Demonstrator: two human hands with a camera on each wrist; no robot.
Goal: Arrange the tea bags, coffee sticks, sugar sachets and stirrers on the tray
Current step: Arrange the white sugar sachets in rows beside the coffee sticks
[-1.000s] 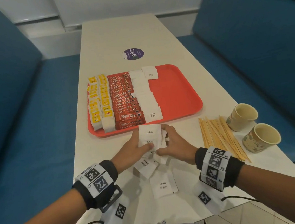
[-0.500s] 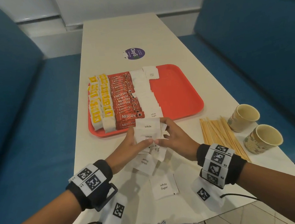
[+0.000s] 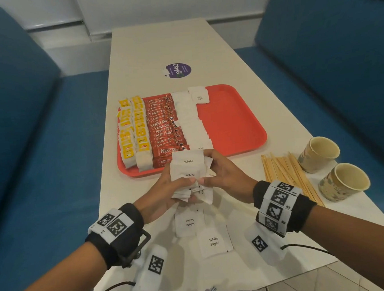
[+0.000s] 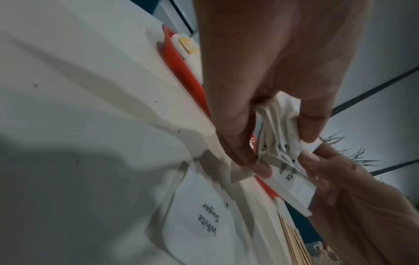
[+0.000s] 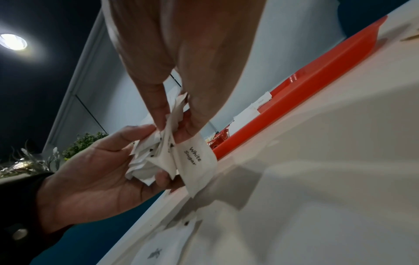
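Note:
Both hands hold one bunch of white sugar sachets (image 3: 188,169) just above the table, near the front edge of the red tray (image 3: 235,123). My left hand (image 3: 167,191) grips the bunch from the left and underneath (image 4: 281,136). My right hand (image 3: 221,173) pinches it from the right (image 5: 172,143). On the tray lie rows of yellow tea bags (image 3: 134,131), red Nescafe coffee sticks (image 3: 164,129) and white sugar sachets (image 3: 191,124). Two loose sachets (image 3: 214,242) lie on the table under my wrists. Wooden stirrers (image 3: 286,172) lie to the right.
Two paper cups (image 3: 319,154) stand at the right table edge beyond the stirrers. A purple round sticker (image 3: 177,70) is on the table behind the tray. Blue bench seats (image 3: 36,159) flank the white table. The tray's right half is bare.
Both hands have lifted the bunch of sachets off the table and carried it a little forward toward the tray. One more loose sachet now shows on the table beneath them.

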